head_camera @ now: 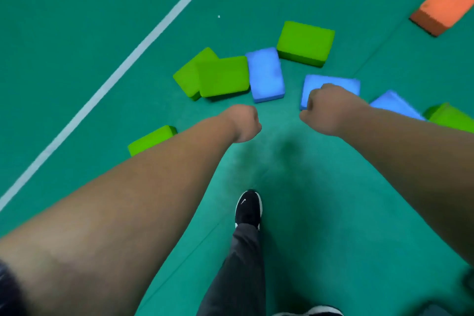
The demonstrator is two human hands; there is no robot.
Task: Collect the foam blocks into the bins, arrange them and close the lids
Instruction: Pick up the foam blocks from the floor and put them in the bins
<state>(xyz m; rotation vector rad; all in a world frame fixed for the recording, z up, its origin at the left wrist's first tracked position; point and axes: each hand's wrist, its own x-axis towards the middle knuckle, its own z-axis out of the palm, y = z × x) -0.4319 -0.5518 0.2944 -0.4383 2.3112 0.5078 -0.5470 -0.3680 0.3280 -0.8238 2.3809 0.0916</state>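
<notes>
- Green sports floor (77, 20) with a white line (159, 25) carries the scattered foam blocks; no bins show in this view.
- Both bare arms reach forward and down. The left hand (243, 123) and right hand (324, 110) are balled up, with the fingers (309, 105) curled under and holding nothing that can be seen.
- The nearest blue block (341, 84) lies flat just beyond the right hand, which overlaps its near edge in the picture. Contact cannot be judged, and the hand looks to be well above the floor.
- That block's long axis runs left to right across the view, so the right hand is plainly the closer one for it.
- A second blue block (265, 74) lies ahead between the two hands, its long axis pointing away from the person. It touches a green block (223, 75) on its left, which overlaps another green one (188, 73).
- More lie around: a green one further off (305, 42), a green one behind the left forearm (151, 138), a blue (395, 105) and a green (451, 115) past the right forearm, and an orange one (446, 2) well apart.
- Collecting seems barely started. The next move likely calls for bending down and uncurling the right hand over that blue block.
</notes>
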